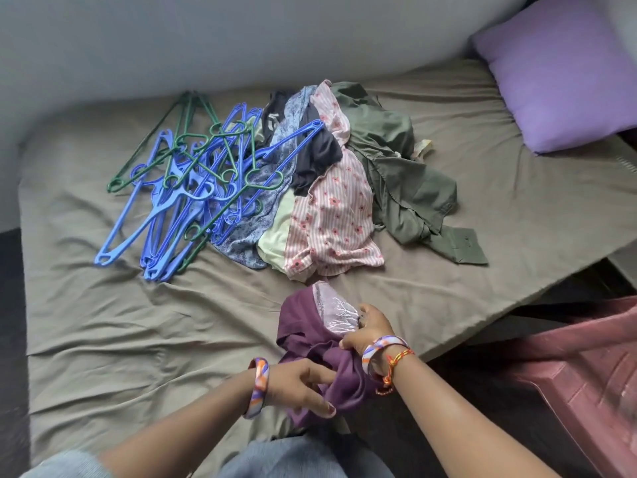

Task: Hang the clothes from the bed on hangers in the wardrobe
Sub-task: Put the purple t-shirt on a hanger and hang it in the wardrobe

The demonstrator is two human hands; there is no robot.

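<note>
Clothes [344, 188] lay heaped on the bed [103, 322] beyond both hands, none yet on a hanger as far as shown; the wardrobe was out of view. Hangers [193, 188] sprawled beyond and left of the grip, unused. A purple garment [300, 326] was bunched between the right hand [367, 331], clutching it, and the left hand [303, 384], pinching its fabric.

Blue and dark green hangers [193, 188] lie on the taupe bed sheet [499, 188]. The pile shows a pink striped floral top [331, 219], olive garment [396, 167], blue paisley cloth [248, 229], perhaps pale green fabric [274, 236]. Purple garment [310, 343], lilac pillow [558, 81].
</note>
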